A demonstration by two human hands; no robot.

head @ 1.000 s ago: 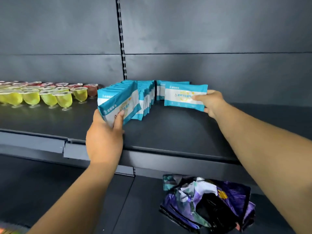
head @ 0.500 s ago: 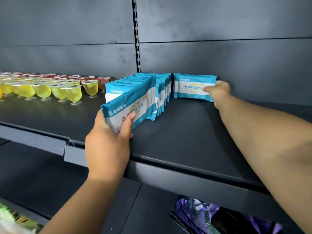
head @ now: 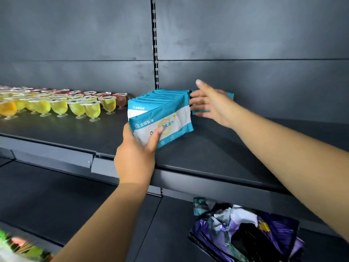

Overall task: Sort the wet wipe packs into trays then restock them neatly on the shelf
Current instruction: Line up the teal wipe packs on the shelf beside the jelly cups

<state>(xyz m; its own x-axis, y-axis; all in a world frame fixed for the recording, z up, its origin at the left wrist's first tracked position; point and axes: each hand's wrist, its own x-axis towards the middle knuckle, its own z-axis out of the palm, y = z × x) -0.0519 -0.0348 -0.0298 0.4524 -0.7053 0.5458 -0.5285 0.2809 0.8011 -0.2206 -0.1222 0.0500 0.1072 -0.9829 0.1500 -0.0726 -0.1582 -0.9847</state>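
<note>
A row of several teal-and-white wet wipe packs (head: 166, 100) stands on edge on the dark shelf (head: 198, 148), running from its front toward the back wall. My left hand (head: 136, 157) grips the front pack (head: 170, 121), thumb across its face. More teal packs (head: 230, 96) stand at the back wall, mostly hidden behind my right hand (head: 211, 103). That hand has its fingers spread and straight in front of them, holding nothing.
Several jelly cups (head: 75, 107), yellow, green and red, line the shelf's left part. A slotted upright (head: 154, 44) runs up the back wall. On the lower shelf lie purple snack bags (head: 245, 235) at right and green packets (head: 22, 250) at bottom left.
My right hand has let go of the pack it set at the back wall and spread its fingers. My left hand still holds the front pack of the row.
</note>
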